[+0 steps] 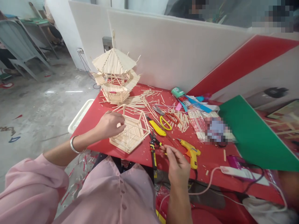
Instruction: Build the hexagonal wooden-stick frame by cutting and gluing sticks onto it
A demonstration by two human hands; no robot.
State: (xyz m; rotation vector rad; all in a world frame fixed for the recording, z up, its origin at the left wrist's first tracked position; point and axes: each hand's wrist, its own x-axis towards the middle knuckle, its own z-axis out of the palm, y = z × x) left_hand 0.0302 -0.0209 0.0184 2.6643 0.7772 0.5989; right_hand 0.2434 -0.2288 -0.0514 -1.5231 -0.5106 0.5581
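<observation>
The hexagonal stick frame (137, 144) sits near the tabletop's (93, 137) front edge, one base corner pointing toward the person; its sides look similar, so no clear long axis stands out. The left hand (114, 124) is over its left side, fingertips pinched together; whether they grip a stick I can't tell. To the frame's right, the right hand (176, 160) has its fingers curled at one handle of the cutters (153, 155), whose other handle points toward the person. Beyond the frame stands a stick pagoda (114, 74), upright, beside loose sticks (135, 101); a yellow glue gun (192, 152) lies past the right hand.
</observation>
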